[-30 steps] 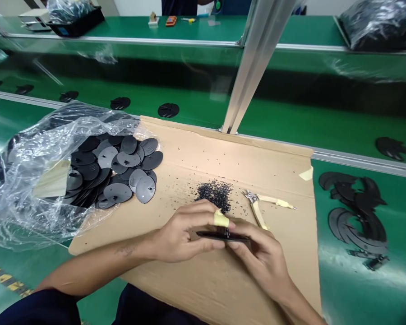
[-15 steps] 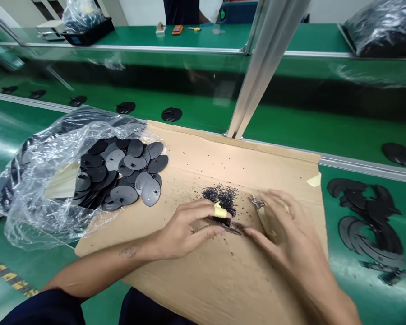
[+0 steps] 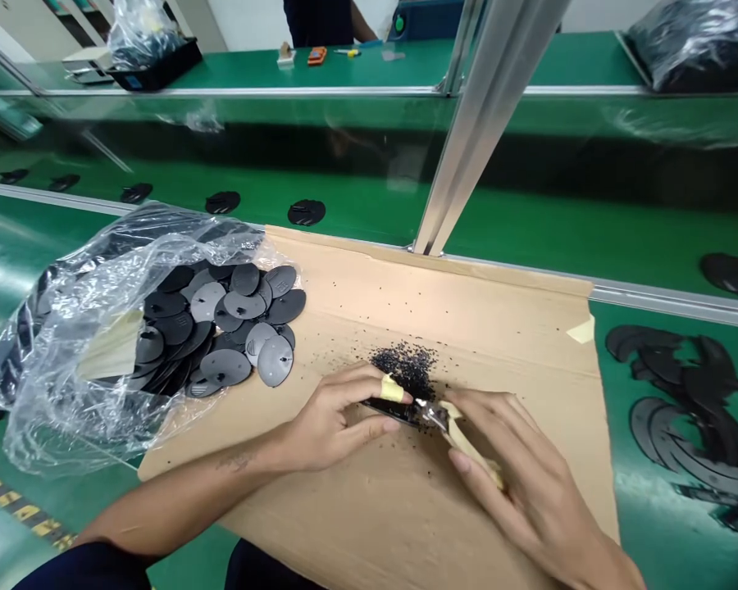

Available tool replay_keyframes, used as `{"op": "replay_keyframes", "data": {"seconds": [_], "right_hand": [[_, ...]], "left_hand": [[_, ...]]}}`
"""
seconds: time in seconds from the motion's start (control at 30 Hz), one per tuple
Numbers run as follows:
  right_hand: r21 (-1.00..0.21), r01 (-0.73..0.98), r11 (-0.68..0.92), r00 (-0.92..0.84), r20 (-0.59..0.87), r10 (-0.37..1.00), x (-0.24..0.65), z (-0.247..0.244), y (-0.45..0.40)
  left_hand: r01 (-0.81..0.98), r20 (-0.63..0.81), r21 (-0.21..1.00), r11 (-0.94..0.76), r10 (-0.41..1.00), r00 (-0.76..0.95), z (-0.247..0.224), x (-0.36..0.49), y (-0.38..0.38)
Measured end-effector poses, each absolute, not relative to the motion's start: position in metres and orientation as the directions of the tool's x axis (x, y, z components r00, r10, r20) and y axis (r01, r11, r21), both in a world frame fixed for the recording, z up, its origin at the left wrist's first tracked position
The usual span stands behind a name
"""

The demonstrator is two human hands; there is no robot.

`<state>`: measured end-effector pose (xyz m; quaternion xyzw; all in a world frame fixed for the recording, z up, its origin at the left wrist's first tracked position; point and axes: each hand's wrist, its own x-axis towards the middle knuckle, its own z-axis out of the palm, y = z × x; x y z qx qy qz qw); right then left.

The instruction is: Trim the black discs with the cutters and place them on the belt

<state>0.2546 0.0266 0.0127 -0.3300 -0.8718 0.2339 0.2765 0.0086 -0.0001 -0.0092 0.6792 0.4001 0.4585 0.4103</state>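
Black plastic part (image 3: pixel 390 408) pinched firmly in left hand (image 3: pixel 338 418), taped finger on top, above cardboard sheet (image 3: pixel 517 336). Right hand (image 3: pixel 522 467) closed around yellow-taped cutters (image 3: pixel 471 442), tips at the part's edge; contact looks likely, hard to confirm from here. Black trimmings (image 3: pixel 406 369) heaped just beyond. Many black and grey discs (image 3: pixel 225 328) remain in clear plastic bag (image 3: pixel 55 328).

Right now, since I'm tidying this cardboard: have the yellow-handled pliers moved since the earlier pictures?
Yes. The yellow-handled pliers moved from right of the black plastic crumbs to below them, into the right hand.
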Motion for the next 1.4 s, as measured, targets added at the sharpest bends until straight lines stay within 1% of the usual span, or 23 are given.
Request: {"op": "replay_keyframes", "data": {"seconds": [0.2,0.5,0.6,0.7,0.77,0.83,0.93,0.97,1.03,1.1,1.13,1.2,1.23,1.3,1.37,1.4], "right_hand": [[-0.585,0.377,0.718,-0.639,0.396,0.659,0.260,0.009,0.027],[-0.591,0.362,0.721,-0.659,0.385,0.646,0.265,0.012,0.026],[-0.572,0.358,0.738,-0.667,0.397,0.631,0.266,0.011,0.025],[-0.547,0.360,0.756,-0.659,0.424,0.621,0.265,0.011,0.026],[-0.513,0.392,0.764,-0.641,0.443,0.626,0.263,0.011,0.028],[-0.442,0.459,0.771,-0.624,0.458,0.634,0.262,0.010,0.030],[-0.310,0.546,0.778,-0.628,0.463,0.626,0.258,0.009,0.030],[-0.284,0.561,0.777,-0.631,0.460,0.624,0.257,0.009,0.030],[-0.276,0.581,0.765,-0.626,0.449,0.637,0.256,0.009,0.029],[-0.321,0.599,0.734,-0.589,0.444,0.675,0.257,0.009,0.028],[-0.366,0.599,0.712,-0.561,0.444,0.699,0.258,0.010,0.028],[-0.498,0.564,0.658,-0.509,0.417,0.752,0.260,0.012,0.027],[-0.573,0.526,0.628,-0.502,0.387,0.773,0.260,0.013,0.027],[-0.699,0.430,0.571,-0.540,0.307,0.784,0.258,0.015,0.025],[-0.766,0.350,0.539,-0.598,0.260,0.758,0.255,0.016,0.021],[-0.777,0.322,0.540,-0.617,0.261,0.743,0.253,0.016,0.019]], "left_hand": [[0.170,0.310,0.914,-0.368,0.904,0.294,-0.009,0.008,0.001],[0.163,0.353,0.886,-0.435,0.859,0.372,-0.008,0.005,0.004],[0.161,0.354,0.885,-0.437,0.856,0.375,-0.008,0.005,0.004],[0.209,0.330,0.881,-0.424,0.869,0.369,-0.006,0.003,0.005],[0.268,0.323,0.867,-0.420,0.883,0.340,-0.002,0.002,0.005],[0.311,0.331,0.847,-0.430,0.887,0.323,0.002,0.001,0.006],[0.354,0.325,0.808,-0.471,0.857,0.400,0.005,0.002,0.006],[0.386,0.320,0.779,-0.495,0.842,0.435,0.004,0.002,0.007],[0.481,0.335,0.691,-0.539,0.829,0.448,0.003,0.001,0.008],[0.558,0.400,0.626,-0.545,0.838,0.370,0.002,-0.001,0.010],[0.570,0.429,0.633,-0.524,0.850,0.305,0.002,-0.003,0.011],[0.529,0.427,0.724,-0.444,0.890,0.162,0.002,-0.005,0.012],[0.473,0.397,0.788,-0.395,0.912,0.100,0.002,-0.005,0.012],[0.315,0.311,0.901,-0.300,0.950,0.015,-0.001,-0.002,0.010],[0.156,0.247,0.957,-0.245,0.969,0.005,-0.004,0.004,0.008],[0.113,0.227,0.967,-0.229,0.973,0.025,-0.006,0.006,0.006]]}}
